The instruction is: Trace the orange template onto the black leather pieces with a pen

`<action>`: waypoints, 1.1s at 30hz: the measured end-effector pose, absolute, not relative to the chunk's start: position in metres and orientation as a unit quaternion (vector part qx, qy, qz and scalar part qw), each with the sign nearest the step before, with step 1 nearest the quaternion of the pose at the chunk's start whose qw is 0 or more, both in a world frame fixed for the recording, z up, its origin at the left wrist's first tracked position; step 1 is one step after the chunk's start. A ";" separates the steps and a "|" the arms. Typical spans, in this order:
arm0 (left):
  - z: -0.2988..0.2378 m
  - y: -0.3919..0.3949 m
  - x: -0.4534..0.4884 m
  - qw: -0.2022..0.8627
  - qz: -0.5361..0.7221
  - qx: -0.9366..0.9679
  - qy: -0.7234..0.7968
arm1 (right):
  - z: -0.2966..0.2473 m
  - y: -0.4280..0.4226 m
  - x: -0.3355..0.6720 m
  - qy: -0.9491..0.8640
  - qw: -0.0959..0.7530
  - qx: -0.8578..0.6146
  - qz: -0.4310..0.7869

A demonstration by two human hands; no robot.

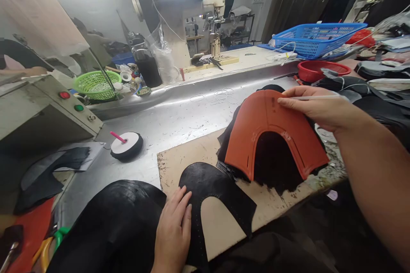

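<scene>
My left hand (173, 232) lies flat, fingers stretched out, on a black U-shaped leather piece (221, 192) resting on a tan cardboard board (179, 158). My right hand (315, 106) pinches a thin white pen-like stick (320, 97) and presses its fingertips on the top of an orange-brown U-shaped template (272, 132). That template sits on a stack of black leather pieces (275, 166) at the board's right side. Another pile of black leather (118, 222) lies left of my left hand.
A sewing machine (192, 8) stands at the back of the metal table (179, 111). A round black-and-white pot with a pink brush (126, 144) sits mid-left. A green basket (96, 84), blue basket (315, 38), red bowl (320, 70) and a grey control box (41, 106) ring the area.
</scene>
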State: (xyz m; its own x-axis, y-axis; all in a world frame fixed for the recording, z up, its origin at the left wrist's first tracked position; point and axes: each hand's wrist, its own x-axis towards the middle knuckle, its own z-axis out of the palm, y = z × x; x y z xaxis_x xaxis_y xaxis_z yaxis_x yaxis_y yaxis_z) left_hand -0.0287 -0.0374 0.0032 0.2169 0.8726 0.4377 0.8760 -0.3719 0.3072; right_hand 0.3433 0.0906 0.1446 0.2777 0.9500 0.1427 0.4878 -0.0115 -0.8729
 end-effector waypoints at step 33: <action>-0.001 -0.021 -0.020 0.020 -0.210 -0.803 -0.557 | 0.006 0.016 0.194 -0.816 0.324 -0.472 0.084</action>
